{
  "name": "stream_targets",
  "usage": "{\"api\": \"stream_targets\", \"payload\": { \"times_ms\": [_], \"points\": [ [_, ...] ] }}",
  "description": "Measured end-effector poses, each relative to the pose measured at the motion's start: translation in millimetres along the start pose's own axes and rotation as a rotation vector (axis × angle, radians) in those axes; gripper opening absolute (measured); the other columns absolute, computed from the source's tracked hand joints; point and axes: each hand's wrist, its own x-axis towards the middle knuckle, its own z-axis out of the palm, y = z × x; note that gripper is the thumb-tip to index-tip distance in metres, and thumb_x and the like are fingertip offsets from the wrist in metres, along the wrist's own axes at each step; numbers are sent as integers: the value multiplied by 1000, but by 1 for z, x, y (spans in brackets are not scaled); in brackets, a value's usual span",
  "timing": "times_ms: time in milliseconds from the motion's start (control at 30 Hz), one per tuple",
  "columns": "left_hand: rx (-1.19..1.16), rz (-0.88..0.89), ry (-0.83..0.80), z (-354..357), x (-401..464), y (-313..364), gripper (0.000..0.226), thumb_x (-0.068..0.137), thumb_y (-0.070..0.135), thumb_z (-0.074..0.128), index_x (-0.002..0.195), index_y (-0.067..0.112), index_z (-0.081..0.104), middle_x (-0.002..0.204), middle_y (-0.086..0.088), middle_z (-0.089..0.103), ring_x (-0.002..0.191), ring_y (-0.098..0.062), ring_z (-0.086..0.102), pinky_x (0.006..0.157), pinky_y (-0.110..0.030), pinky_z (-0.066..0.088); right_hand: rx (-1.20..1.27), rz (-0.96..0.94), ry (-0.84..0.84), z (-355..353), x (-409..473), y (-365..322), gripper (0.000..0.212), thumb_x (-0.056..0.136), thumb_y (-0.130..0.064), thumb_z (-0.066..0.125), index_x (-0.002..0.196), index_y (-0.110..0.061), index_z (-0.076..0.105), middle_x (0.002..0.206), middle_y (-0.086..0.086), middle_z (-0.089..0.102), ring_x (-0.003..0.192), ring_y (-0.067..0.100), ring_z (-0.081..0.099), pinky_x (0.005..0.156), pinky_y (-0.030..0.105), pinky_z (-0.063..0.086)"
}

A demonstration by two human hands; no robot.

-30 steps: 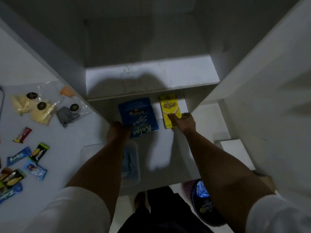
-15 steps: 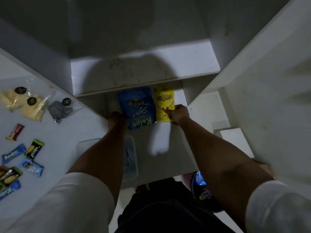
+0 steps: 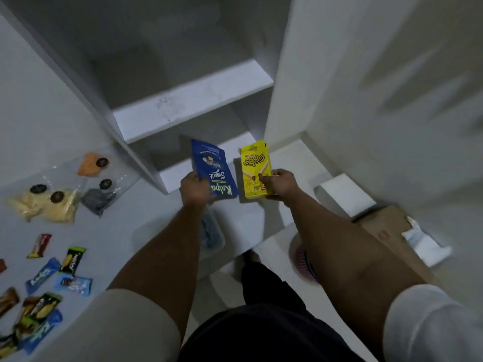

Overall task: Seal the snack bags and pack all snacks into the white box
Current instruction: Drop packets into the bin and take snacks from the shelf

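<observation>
- Left hand [image 3: 194, 190] grips blue Kalpa pouch [image 3: 213, 171] by its lower edge.
- Right hand [image 3: 281, 185] pinches yellow Nyam Nyam box [image 3: 254, 169].
- Both held above white desk [image 3: 251, 218].

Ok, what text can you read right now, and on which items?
"Kalpa" and "Shake it": blue pouch in the left hand, seen upside down.
"Nyam Nyam": yellow box in the right hand; its lower print is partly covered.
Small wrapped snacks on the table: too blurred to read.
</observation>
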Motion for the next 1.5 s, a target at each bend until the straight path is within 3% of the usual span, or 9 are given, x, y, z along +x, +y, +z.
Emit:
{"api": "stream_targets", "payload": {
  "times_ms": [300, 433, 600, 800, 933, 1067, 1200, 1367, 1500],
  "points": [
    [-36, -25, -430, 43, -111, 3, 9, 91, 10, 72, 96, 14, 66, 95, -12, 74, 77, -27, 74, 58, -41, 63, 193, 45, 270, -95, -103, 91, 34, 86, -20, 81, 112, -12, 60, 92, 11, 71, 68, 20, 68, 56, 35, 57],
    [2, -12, -577, 78, -152, 6, 11, 91, 5, 70, 88, 14, 65, 86, -8, 71, 72, -23, 69, 48, -34, 60, 266, 80, 412, -148, -129, 137, 34, 81, -14, 84, 109, -3, 67, 96, 18, 75, 83, 32, 74, 73, 56, 62],
    [115, -29, -712, 134, -190, -2, 7, 95, 5, 62, 99, 11, 64, 97, -15, 71, 80, -30, 70, 67, -44, 61, 291, 143, 563, -215, -149, 211, 35, 73, -21, 85, 103, -6, 75, 94, 18, 77, 85, 38, 75, 73, 64, 60],
    [287, -26, -834, 212, -231, -21, 10, 93, 8, 62, 99, 15, 68, 104, -14, 73, 86, -36, 73, 67, -53, 63, 427, 294, 707, -268, -202, 236, 20, 83, -9, 79, 78, -18, 63, 97, 18, 71, 80, 32, 68, 65, 41, 58],
    [383, -67, -863, 263, -255, -31, 15, 91, 9, 64, 105, 11, 68, 105, -17, 73, 89, -38, 73, 70, -58, 62, 462, 373, 706, -312, -199, 262, 24, 84, -7, 79, 80, -20, 58, 102, 18, 69, 80, 32, 67, 61, 38, 56],
    [495, -67, -849, 315, -268, -47, 11, 91, 11, 68, 102, 8, 67, 108, -19, 70, 90, -41, 71, 70, -59, 62, 405, 438, 661, -352, -173, 282, 27, 79, -16, 83, 96, -16, 62, 107, 17, 72, 91, 35, 72, 78, 52, 62],
    [569, -58, -826, 358, -283, -45, 7, 97, 16, 62, 90, 18, 64, 107, -17, 69, 90, -38, 71, 70, -53, 63, 374, 463, 574, -385, -138, 282, 37, 79, -14, 83, 108, -14, 59, 114, 18, 69, 99, 37, 70, 79, 57, 61],
    [604, -30, -777, 402, -281, -42, 29, 97, 11, 54, 122, 2, 64, 117, -18, 68, 96, -33, 72, 65, -42, 65, 183, 448, 416, -407, -102, 264, 45, 86, -21, 78, 124, -6, 60, 115, 12, 62, 100, 32, 65, 82, 50, 61],
    [649, -97, -722, 414, -274, -43, 12, 95, 14, 61, 84, 9, 61, 105, -25, 68, 94, -41, 72, 74, -52, 63, -182, 392, 330, -410, -87, 258, 39, 91, -23, 71, 122, -2, 60, 115, 14, 58, 98, 28, 60, 71, 33, 50]
  ]
}}
